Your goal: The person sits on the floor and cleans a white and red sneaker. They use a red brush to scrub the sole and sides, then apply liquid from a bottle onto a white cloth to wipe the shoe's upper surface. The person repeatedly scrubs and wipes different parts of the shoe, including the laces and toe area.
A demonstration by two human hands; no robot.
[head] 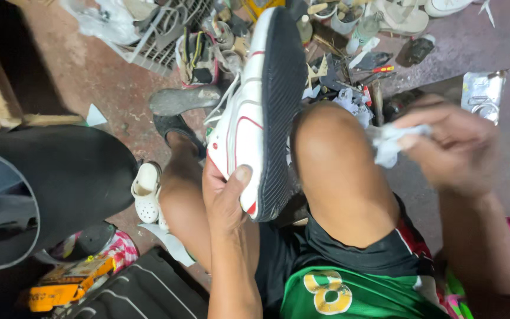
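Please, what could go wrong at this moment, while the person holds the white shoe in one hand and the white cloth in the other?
1. Only the left hand holds the white shoe, tilted on its side between the knees; it might slip and fall.
2. The white cloth is pinched loosely in the right hand, which looks blurred, so it could drop onto the dirty floor.
3. Tools lie scattered close by the knees; a fallen shoe could land among them.

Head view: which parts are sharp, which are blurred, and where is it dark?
In the head view, the white sneaker with red trim and dark sole and the left hand gripping it are sharp; the right hand, pinching a white crumpled cloth, is motion-blurred; the lower left corner is in deep shadow.
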